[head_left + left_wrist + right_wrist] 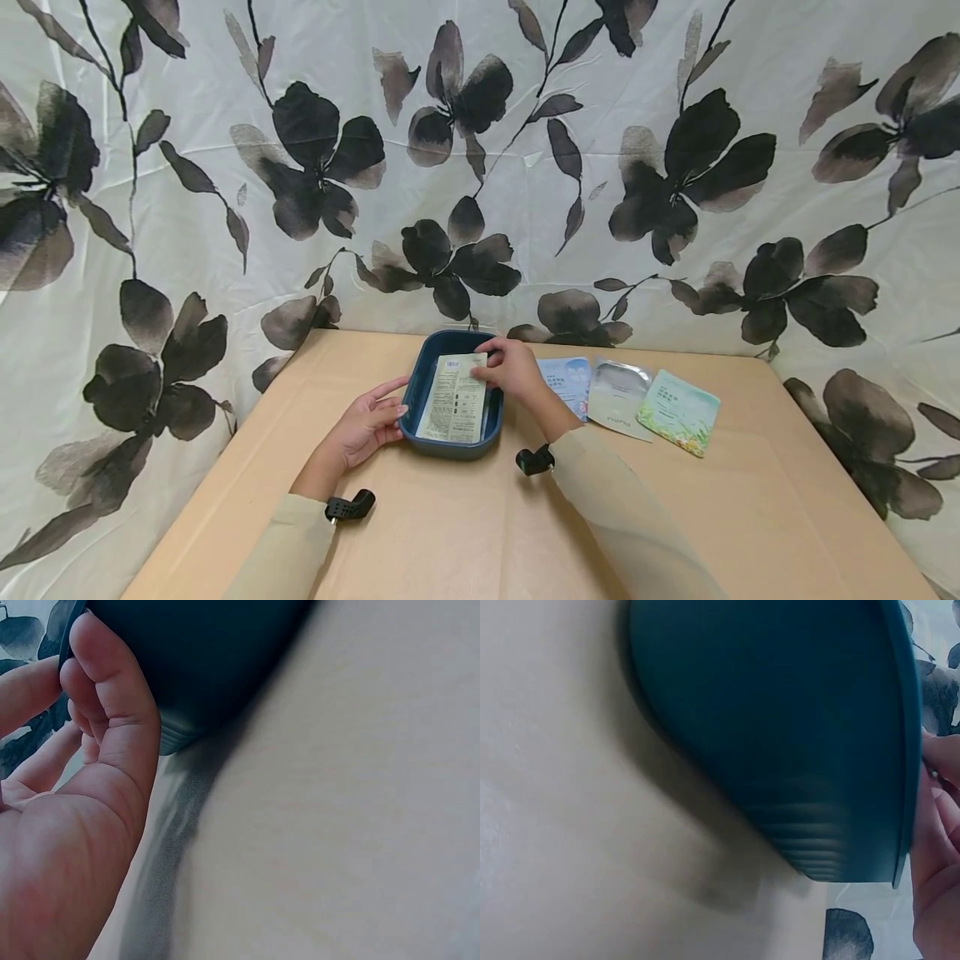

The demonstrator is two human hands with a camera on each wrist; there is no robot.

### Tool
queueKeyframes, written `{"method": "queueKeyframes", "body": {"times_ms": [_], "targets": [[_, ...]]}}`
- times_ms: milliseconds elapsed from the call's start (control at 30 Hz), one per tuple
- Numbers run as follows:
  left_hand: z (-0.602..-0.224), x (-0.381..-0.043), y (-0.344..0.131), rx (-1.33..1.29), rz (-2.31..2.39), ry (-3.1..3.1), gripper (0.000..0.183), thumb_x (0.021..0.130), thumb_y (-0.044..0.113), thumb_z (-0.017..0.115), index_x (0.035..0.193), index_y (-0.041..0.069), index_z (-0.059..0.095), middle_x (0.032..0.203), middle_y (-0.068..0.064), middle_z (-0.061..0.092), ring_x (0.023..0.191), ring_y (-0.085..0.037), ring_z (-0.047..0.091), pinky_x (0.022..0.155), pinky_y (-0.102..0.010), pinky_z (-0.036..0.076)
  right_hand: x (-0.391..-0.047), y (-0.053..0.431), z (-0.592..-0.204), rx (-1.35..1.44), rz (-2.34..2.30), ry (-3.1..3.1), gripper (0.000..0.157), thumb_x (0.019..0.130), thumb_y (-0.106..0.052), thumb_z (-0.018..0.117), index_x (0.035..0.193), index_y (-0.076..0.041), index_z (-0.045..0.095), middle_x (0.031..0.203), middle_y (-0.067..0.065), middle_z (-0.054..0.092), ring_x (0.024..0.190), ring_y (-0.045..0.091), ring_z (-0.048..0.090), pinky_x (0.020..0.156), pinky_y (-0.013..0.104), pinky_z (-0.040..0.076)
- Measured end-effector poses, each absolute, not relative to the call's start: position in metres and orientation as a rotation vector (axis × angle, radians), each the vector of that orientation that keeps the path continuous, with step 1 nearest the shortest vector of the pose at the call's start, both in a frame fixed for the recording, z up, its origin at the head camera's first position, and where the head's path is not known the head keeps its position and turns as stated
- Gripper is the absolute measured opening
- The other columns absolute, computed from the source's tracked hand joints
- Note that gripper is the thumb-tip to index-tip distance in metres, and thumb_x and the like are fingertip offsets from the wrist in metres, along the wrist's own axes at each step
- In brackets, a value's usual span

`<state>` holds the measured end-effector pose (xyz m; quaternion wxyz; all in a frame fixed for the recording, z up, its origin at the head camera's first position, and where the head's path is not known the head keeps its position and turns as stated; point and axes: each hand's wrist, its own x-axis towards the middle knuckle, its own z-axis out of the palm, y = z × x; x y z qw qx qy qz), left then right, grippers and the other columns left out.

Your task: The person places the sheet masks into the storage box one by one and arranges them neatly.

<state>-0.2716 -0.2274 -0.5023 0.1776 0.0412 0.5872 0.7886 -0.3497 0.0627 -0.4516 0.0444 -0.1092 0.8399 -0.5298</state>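
Observation:
A dark blue plastic tub (452,450) sits near the far edge of the table, its wall large in both wrist views. Inside lies a pale flat packet (453,400) covered in small printed text. My right hand (513,371) reaches over the tub's right rim, with thumb and fingers pinching the packet near its upper right corner. On the opposite side, my left hand (367,425) holds the tub's left rim. Its thumb (112,682) bends against the outer wall in the left wrist view, while the other fingers partly hide behind it.
Right of the tub lie a blue packet (566,383), a silver packet (617,404) and a green packet (678,414) in an overlapping row. They rest on the tan tabletop (450,533). A white floral curtain (555,192) hangs close behind the table's far edge.

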Motion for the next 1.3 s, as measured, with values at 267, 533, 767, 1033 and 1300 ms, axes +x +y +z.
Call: {"method": "queueKeyframes", "body": {"times_ms": [267, 533, 767, 1033, 1300], "targets": [[-0.504, -0.272, -0.230, 0.125, 2.224, 1.664, 0.069, 0.101, 0.006, 0.063, 0.161, 0.015, 0.031, 0.101, 0.000, 0.069, 0.072, -0.011, 0.063, 0.070, -0.026, 0.060, -0.349, 0.062, -0.446, -0.393, -1.371, 2.724, 0.042, 0.080, -0.013, 0.088, 0.118, -0.007, 0.072, 0.077, 0.007, 0.065, 0.057, 0.014, 0.070, 0.059, 0.026, 0.059], [-0.502, -0.270, -0.230, 0.153, 2.232, 1.657, 0.069, 0.100, 0.004, 0.062, 0.161, 0.013, 0.030, 0.100, 0.001, 0.069, 0.071, -0.010, 0.063, 0.070, -0.026, 0.060, -0.347, 0.058, -0.439, -0.420, -1.216, 2.809, 0.040, 0.081, -0.015, 0.088, 0.117, -0.005, 0.072, 0.073, 0.006, 0.063, 0.057, 0.015, 0.070, 0.054, 0.024, 0.053], [-0.501, -0.269, -0.231, 0.163, 2.231, 1.656, 0.070, 0.100, 0.003, 0.061, 0.161, 0.012, 0.029, 0.098, 0.001, 0.069, 0.071, -0.010, 0.063, 0.069, -0.026, 0.060, -0.346, 0.055, -0.437, -0.363, -1.106, 2.857, 0.041, 0.082, -0.018, 0.087, 0.118, -0.004, 0.071, 0.072, 0.003, 0.067, 0.055, 0.008, 0.068, 0.055, 0.022, 0.049], [-0.500, -0.270, -0.228, 0.154, 2.225, 1.659, 0.070, 0.100, 0.004, 0.062, 0.162, 0.013, 0.029, 0.104, -0.001, 0.069, 0.073, -0.011, 0.063, 0.070, -0.026, 0.060, -0.345, 0.056, -0.431, -0.333, -1.078, 2.856, 0.042, 0.083, -0.015, 0.086, 0.120, -0.002, 0.070, 0.078, 0.004, 0.069, 0.060, 0.009, 0.070, 0.059, 0.023, 0.054], [-0.502, -0.271, -0.227, 0.144, 2.228, 1.662, 0.069, 0.101, 0.003, 0.061, 0.161, 0.014, 0.029, 0.101, 0.000, 0.068, 0.073, -0.010, 0.063, 0.070, -0.026, 0.060, -0.345, 0.059, -0.429, -0.292, -1.094, 2.842, 0.039, 0.084, -0.013, 0.084, 0.118, 0.000, 0.070, 0.085, 0.007, 0.072, 0.063, 0.012, 0.072, 0.065, 0.026, 0.061]]}}
